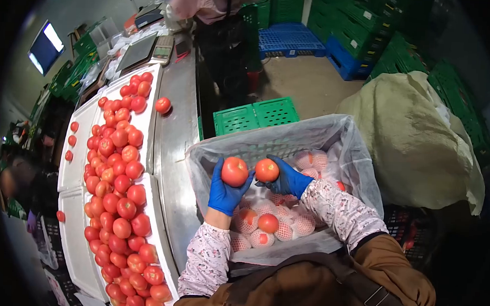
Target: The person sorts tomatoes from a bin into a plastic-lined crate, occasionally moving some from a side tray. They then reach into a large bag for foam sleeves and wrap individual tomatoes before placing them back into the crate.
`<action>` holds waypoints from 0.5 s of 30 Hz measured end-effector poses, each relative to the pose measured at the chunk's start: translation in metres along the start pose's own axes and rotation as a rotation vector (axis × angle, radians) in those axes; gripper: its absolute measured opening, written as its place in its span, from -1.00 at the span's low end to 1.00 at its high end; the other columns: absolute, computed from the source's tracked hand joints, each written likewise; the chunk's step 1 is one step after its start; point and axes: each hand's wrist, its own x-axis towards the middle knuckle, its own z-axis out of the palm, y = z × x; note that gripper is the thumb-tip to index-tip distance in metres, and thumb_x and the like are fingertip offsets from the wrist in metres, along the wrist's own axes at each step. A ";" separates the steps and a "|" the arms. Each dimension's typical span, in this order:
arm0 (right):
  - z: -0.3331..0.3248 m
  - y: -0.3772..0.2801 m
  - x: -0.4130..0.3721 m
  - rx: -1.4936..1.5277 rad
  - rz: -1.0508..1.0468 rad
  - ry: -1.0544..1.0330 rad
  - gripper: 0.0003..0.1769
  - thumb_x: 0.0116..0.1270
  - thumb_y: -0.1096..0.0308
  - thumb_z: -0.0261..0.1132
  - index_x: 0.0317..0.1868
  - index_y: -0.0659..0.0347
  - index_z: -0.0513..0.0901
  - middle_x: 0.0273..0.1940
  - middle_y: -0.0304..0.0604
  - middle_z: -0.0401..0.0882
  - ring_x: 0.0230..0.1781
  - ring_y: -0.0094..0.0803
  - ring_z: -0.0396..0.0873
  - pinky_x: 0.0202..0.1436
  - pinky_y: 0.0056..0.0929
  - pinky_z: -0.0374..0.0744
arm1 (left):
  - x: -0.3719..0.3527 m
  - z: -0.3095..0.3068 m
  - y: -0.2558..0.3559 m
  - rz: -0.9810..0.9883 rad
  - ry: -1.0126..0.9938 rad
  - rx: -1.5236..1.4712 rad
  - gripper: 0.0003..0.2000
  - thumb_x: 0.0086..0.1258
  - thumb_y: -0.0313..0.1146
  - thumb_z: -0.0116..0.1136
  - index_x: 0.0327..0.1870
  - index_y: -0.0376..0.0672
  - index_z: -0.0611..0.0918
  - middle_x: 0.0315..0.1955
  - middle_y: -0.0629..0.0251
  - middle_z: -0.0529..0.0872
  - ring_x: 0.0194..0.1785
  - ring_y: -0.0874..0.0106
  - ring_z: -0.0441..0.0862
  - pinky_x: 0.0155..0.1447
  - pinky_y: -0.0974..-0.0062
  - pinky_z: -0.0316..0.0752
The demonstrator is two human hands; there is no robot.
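Observation:
My left hand point(224, 193), in a blue glove, is closed around a large red tomato point(235, 171). Beside it my right hand point(291, 179), gloved in blue too, grips a second, more orange tomato point(266, 170). Both are held above a crate point(359, 158) lined with a pale translucent sheet. Inside the crate lie several tomatoes in pink foam net sleeves point(303, 224). One bare red tomato point(268, 223) rests on top of them, below my hands.
Left of the crate, many loose tomatoes point(122, 228) cover white trays on a metal table point(176, 128). A scale point(163, 49) stands farther back, near a person point(220, 37). Green crates point(256, 116), a blue pallet point(291, 39) and a pale cloth-covered heap point(412, 141) surround the floor.

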 end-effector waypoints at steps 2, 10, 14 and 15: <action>-0.015 -0.007 -0.008 -0.019 0.037 -0.157 -0.46 0.20 -0.17 -0.01 -0.03 0.08 0.39 -0.18 -0.03 0.51 -0.25 -0.19 0.53 -0.33 -0.35 0.57 | 0.002 0.002 -0.005 -0.009 -0.012 0.023 -0.50 0.11 -0.05 0.18 0.00 -0.13 0.38 -0.04 0.09 0.44 0.06 0.04 0.37 0.08 0.06 0.38; 0.003 0.025 -0.049 -1.175 -1.136 -0.250 -0.44 0.20 0.00 0.11 0.11 0.12 0.21 -0.11 -0.04 0.46 -0.20 -0.31 0.51 -0.46 -0.51 0.55 | 0.004 -0.004 -0.009 -0.005 -0.030 0.040 -0.49 0.10 -0.02 0.16 -0.02 -0.14 0.36 -0.06 0.07 0.42 -0.01 0.12 0.40 0.05 0.10 0.41; 0.015 0.011 -0.056 -0.154 -0.113 -0.552 -0.39 0.22 0.23 0.16 0.19 0.10 0.05 -0.13 -0.07 0.45 -0.26 -0.41 0.49 -0.36 -0.51 0.54 | -0.003 0.001 -0.016 0.102 0.029 0.105 -0.48 0.10 0.02 0.12 -0.01 -0.10 0.36 -0.03 0.11 0.40 0.04 0.14 0.37 0.07 0.12 0.38; 0.014 0.018 -0.048 -0.462 -0.352 -0.347 -0.53 0.27 0.04 0.05 0.10 0.07 0.25 -0.19 -0.12 0.48 -0.32 -0.42 0.50 -0.39 -0.55 0.53 | -0.002 -0.002 -0.014 0.083 0.008 0.133 -0.57 0.22 -0.03 -0.03 0.06 -0.02 0.37 0.04 0.23 0.43 0.11 0.26 0.35 0.14 0.18 0.32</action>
